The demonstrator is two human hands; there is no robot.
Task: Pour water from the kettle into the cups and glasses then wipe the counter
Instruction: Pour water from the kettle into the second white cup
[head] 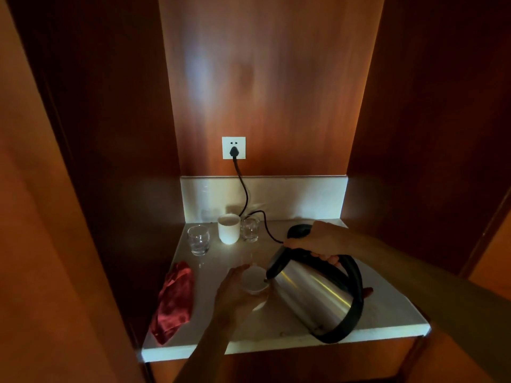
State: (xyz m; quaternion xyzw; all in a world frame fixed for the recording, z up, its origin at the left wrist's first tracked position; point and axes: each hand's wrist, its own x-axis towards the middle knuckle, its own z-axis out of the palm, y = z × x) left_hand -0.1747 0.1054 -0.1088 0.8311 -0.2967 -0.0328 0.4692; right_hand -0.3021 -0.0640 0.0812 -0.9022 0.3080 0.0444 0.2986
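A steel kettle [315, 294] with a black handle is tilted left, its spout over a small white cup [253, 280]. My right hand [318, 239] grips the kettle's handle from above. My left hand [235, 297] wraps around the white cup from the left and holds it just above the pale counter [276, 327]. At the back stand a taller white cup [229, 228], a glass [198, 240] to its left and a second glass [250, 228] to its right. A crumpled red cloth [172, 302] lies at the counter's left edge.
The kettle's black base [300, 230] sits behind my right hand, its cord [243, 194] running up to a white wall socket [234, 147]. Dark wood panels close in the niche on both sides and behind. The counter's front edge is near me.
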